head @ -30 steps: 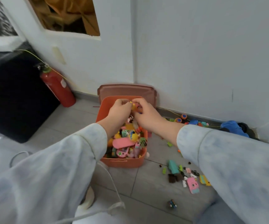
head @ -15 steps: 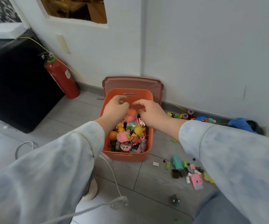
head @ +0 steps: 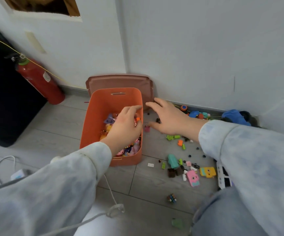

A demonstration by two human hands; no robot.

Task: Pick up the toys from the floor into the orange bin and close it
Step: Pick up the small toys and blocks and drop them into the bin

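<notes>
The orange bin (head: 93,116) stands open on the grey floor, partly filled with small colourful toys. Its brownish lid (head: 120,81) leans on the wall behind it. My left hand (head: 124,126) hangs over the bin with fingers curled around a small orange toy (head: 137,119). My right hand (head: 170,118) is open with fingers spread, low over the floor just right of the bin. Loose toys lie to the right: a pink camera toy (head: 193,178), a yellow block (head: 207,172), a teal figure (head: 172,160), green bricks (head: 172,137) and a small cube (head: 172,198).
A red fire extinguisher (head: 39,80) leans at the wall, left of the bin, beside a black cabinet (head: 4,99). More toys and a blue object (head: 235,116) line the right baseboard. A white cord (head: 110,189) trails over the floor near my knees.
My right hand has left the bin and swung right, opening over the floor. My left hand stays over the bin, shifted toward its right side.
</notes>
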